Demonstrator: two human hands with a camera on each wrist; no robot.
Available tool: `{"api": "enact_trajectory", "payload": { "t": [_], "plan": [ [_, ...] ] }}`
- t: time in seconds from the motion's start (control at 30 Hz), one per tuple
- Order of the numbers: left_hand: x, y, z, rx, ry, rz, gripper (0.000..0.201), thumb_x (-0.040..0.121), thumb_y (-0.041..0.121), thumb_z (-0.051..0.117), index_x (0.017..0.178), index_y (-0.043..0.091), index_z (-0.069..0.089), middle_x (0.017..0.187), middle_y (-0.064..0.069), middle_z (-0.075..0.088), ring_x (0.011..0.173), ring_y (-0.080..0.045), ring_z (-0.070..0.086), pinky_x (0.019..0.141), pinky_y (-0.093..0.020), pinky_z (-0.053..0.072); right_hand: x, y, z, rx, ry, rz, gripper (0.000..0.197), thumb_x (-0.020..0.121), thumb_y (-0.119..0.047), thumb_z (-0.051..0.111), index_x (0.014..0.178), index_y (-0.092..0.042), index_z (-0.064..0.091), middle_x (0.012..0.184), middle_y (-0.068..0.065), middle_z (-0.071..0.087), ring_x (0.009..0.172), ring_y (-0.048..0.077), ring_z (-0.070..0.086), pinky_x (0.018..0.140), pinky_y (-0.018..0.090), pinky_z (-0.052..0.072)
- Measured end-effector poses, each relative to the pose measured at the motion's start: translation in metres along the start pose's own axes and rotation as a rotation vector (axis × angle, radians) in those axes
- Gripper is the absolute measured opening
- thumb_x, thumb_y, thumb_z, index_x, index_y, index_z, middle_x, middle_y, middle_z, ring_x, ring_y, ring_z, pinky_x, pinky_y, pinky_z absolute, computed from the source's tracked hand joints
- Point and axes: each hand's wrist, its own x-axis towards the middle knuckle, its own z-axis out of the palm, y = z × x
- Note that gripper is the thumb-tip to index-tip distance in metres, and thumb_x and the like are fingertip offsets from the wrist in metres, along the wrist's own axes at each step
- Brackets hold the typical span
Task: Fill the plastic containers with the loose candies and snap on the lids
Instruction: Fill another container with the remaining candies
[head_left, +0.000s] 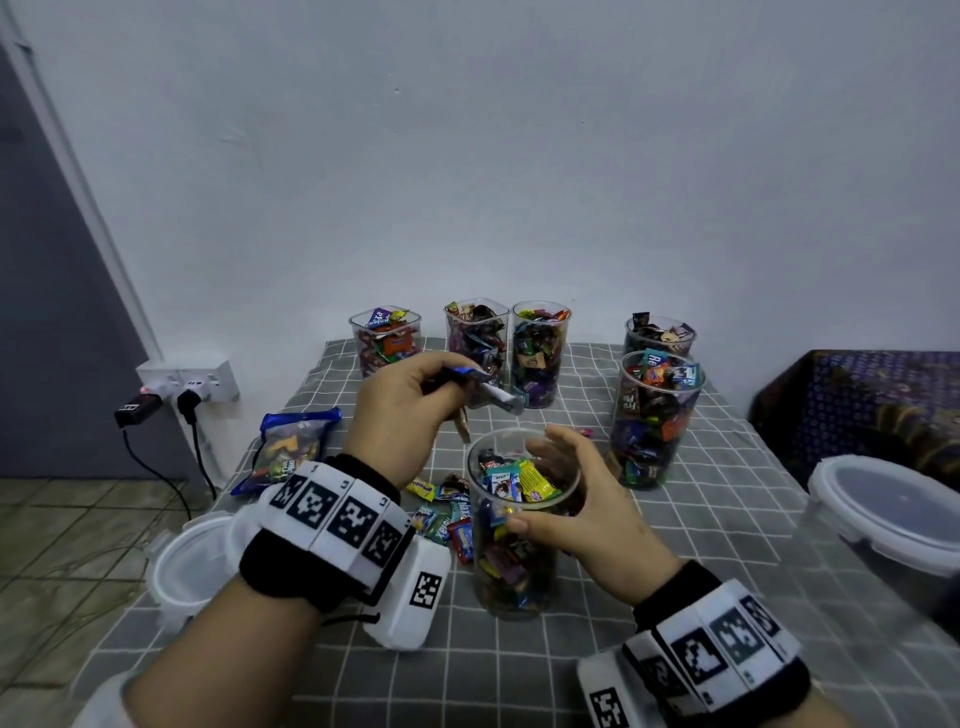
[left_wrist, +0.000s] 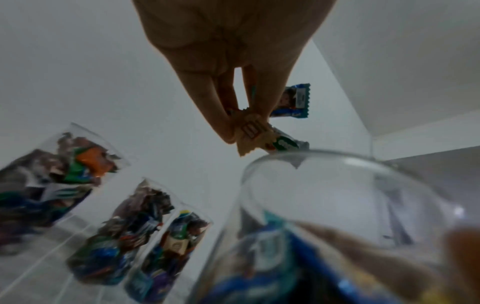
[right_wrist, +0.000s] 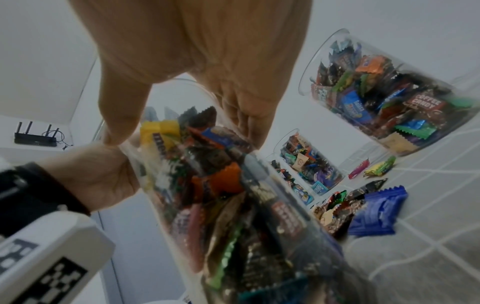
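The left hand (head_left: 400, 410) pinches a few wrapped candies (left_wrist: 262, 133) just above and left of the open rim of the tall clear plastic cup (head_left: 522, 525), upright on the tabletop (head_left: 727, 519). The right hand (head_left: 576, 499) wraps round the cup, steadying it.

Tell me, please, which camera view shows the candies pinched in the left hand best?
The left wrist view: the candies hang in the left hand, wrappers readable. The head view shows only wrapper ends; the right wrist view shows none.
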Motion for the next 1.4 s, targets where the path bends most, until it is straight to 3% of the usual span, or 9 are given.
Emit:
{"api": "enact_trajectory", "payload": {
  "t": [0.1,0.23,0.43,0.6,0.8,1.0,1.2,1.3,1.4],
  "plan": [
    [-0.004,0.01,0.005,0.024,-0.072,0.042,0.026,0.085,-0.001,0.062,0.08,0.024,0.069,0.074,0.001,0.069,0.068,-0.007,0.064,0.066,-0.025,0.056,0.0,0.002,0.0,0.015,-0.008,0.001,0.097,0.044,-0.047,0.088,0.126,-0.036,0.036,0.127,-0.011,0.052,0.115,-0.002,0.052,0.096,0.016,0.043],
    [-0.01,0.009,0.015,0.115,-0.16,0.085,0.024,0.085,0.005,0.064,0.082,0.027,0.071,0.079,-0.004,0.071,0.073,-0.022,0.066,0.072,-0.041,0.057,0.0,0.002,0.001,0.006,0.001,-0.005,0.103,0.044,-0.05,0.081,0.134,-0.023,0.037,0.126,-0.005,0.055,0.114,0.004,0.055,0.101,0.028,0.045],
    [-0.015,0.009,0.022,0.308,-0.228,0.125,0.025,0.08,0.005,0.064,0.084,0.028,0.073,0.085,0.008,0.071,0.079,-0.006,0.065,0.075,-0.032,0.054,0.001,0.004,0.002,0.034,-0.002,0.005,0.097,0.048,-0.043,0.085,0.132,-0.026,0.039,0.125,-0.003,0.058,0.116,0.01,0.056,0.102,0.04,0.045],
    [-0.014,0.014,0.019,0.337,-0.24,0.127,0.027,0.079,0.013,0.065,0.078,0.041,0.069,0.084,0.01,0.072,0.082,0.001,0.065,0.079,-0.025,0.052,0.001,0.005,0.001,0.024,0.004,0.013,0.093,0.05,-0.034,0.086,0.13,-0.028,0.038,0.127,-0.006,0.054,0.115,0.003,0.055,0.102,0.03,0.044],
    [-0.015,0.025,0.02,0.464,-0.188,0.167,0.018,0.082,0.015,0.063,0.085,0.028,0.074,0.082,0.008,0.072,0.078,0.0,0.062,0.073,-0.018,0.049,0.001,0.007,0.001,0.01,0.005,0.004,0.089,0.05,-0.035,0.086,0.125,-0.035,0.038,0.126,-0.009,0.055,0.113,0.001,0.055,0.102,0.031,0.044],
    [-0.019,0.027,0.029,0.584,-0.458,0.091,0.015,0.087,0.032,0.063,0.091,0.024,0.075,0.084,0.007,0.072,0.078,-0.003,0.062,0.076,-0.026,0.048,0.001,0.009,0.002,0.051,-0.005,-0.012,0.103,0.046,-0.052,0.086,0.134,-0.026,0.038,0.127,-0.005,0.055,0.12,0.012,0.053,0.102,0.042,0.044],
    [-0.016,0.016,0.024,0.207,-0.196,0.051,0.011,0.086,0.024,0.064,0.079,0.026,0.072,0.069,0.013,0.068,0.069,-0.002,0.062,0.07,-0.026,0.052,0.001,0.011,0.003,0.086,0.004,-0.015,0.092,0.048,-0.039,0.084,0.127,-0.033,0.038,0.125,-0.01,0.055,0.115,0.004,0.055,0.103,0.03,0.043],
    [-0.01,0.009,0.012,0.134,-0.075,0.003,0.014,0.087,0.02,0.062,0.079,0.029,0.069,0.073,0.012,0.067,0.073,-0.002,0.061,0.068,-0.023,0.05,0.001,0.008,-0.005,-0.035,-0.062,0.012,0.097,0.051,-0.034,0.087,0.127,-0.042,0.028,0.128,-0.02,0.048,0.117,-0.003,0.051,0.103,0.02,0.039],
    [-0.003,-0.007,-0.002,0.195,-0.054,-0.089,0.016,0.089,0.017,0.06,0.081,0.029,0.067,0.08,0.01,0.066,0.074,-0.004,0.059,0.069,-0.024,0.047,0.006,0.004,-0.02,-0.288,-0.22,0.009,0.094,0.057,-0.03,0.089,0.127,-0.045,0.029,0.129,-0.02,0.047,0.122,0.0,0.045,0.107,0.024,0.035]
  ]
}}
